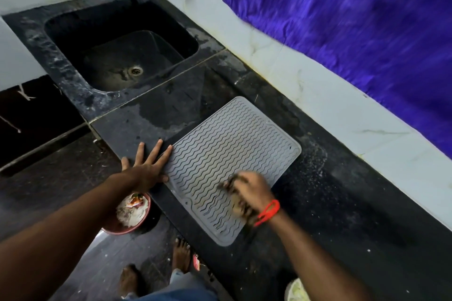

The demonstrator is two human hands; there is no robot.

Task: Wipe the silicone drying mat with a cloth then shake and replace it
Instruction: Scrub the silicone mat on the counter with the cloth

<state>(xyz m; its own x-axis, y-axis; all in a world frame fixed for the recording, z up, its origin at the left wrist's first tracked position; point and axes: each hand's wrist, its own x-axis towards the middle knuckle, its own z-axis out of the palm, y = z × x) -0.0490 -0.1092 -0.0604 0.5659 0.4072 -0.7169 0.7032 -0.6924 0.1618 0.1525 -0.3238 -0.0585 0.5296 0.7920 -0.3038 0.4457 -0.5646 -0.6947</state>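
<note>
On the ribbed grey mat (pixel 227 161), right hand (pixel 254 190) grips a cloth (pixel 238 205) (brownish, crumpled).

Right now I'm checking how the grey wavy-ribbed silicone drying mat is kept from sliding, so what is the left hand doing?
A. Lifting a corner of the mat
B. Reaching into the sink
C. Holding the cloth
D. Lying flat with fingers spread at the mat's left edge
D: the left hand lies flat on the black stone counter, fingers spread and straight, fingertips on the edge of the grey wavy-ribbed silicone drying mat, while the right hand holds the brown cloth.
</note>
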